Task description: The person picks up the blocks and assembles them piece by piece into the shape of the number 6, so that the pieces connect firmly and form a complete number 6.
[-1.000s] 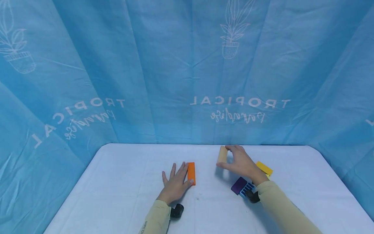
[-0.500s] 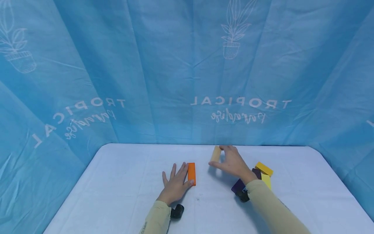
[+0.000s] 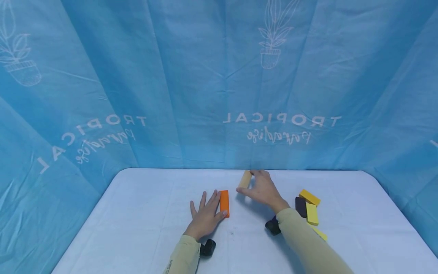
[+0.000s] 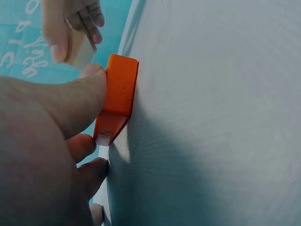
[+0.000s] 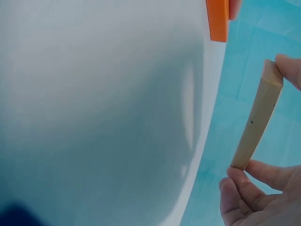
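the left hand point(image 3: 204, 219) rests on the white table point(image 3: 164, 201) with its fingers spread; the thumb touches the near end of the orange block point(image 3: 224, 203), and the forefinger lies along its left side; this block is on the table, its length pointing away from the person; the right hand point(image 3: 261, 188) pinches the wood block point(image 3: 245, 179) by its 2 ends, between thumb and fingers; the wood block is tilted and in the air, to the right of the orange block and apart from it; more to the right lie a gold block point(image 3: 309, 197), a black block point(image 3: 300, 207) and a yellow block point(image 3: 312, 214), close together; a second yellow block point(image 3: 321, 233) is partly hidden by the right sleeve point(image 3: 304, 239); behind hangs a blue curtain point(image 3: 205, 95) with white words
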`<state>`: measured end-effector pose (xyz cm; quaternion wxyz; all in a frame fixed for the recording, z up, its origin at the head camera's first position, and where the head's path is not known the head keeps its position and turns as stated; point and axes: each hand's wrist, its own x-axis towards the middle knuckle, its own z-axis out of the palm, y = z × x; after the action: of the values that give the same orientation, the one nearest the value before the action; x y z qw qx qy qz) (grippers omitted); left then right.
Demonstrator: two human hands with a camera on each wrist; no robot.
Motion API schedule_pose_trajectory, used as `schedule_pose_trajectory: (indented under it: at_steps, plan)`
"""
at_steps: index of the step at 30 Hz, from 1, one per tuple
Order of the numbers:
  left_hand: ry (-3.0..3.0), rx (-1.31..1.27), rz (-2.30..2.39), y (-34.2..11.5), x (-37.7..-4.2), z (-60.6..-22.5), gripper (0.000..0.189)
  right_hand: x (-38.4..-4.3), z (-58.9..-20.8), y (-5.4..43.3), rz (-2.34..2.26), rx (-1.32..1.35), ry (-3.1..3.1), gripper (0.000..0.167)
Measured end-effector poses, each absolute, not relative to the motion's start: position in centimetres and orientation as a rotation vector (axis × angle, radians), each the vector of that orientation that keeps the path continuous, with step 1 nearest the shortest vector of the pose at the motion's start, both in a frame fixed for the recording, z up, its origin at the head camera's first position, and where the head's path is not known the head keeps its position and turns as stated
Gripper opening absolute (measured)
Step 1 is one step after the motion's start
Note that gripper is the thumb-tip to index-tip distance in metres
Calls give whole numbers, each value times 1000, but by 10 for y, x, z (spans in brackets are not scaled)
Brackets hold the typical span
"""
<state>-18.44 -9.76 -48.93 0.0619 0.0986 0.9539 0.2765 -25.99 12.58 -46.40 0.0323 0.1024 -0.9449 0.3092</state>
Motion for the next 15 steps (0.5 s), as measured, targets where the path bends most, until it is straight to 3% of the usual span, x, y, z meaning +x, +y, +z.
schedule_pose_trajectory:
  at_steps: [15]
  plan:
    - [2877, 295, 836, -98, -185, -488, 73, -272, -473, 100, 922, 258, -2926, 95]
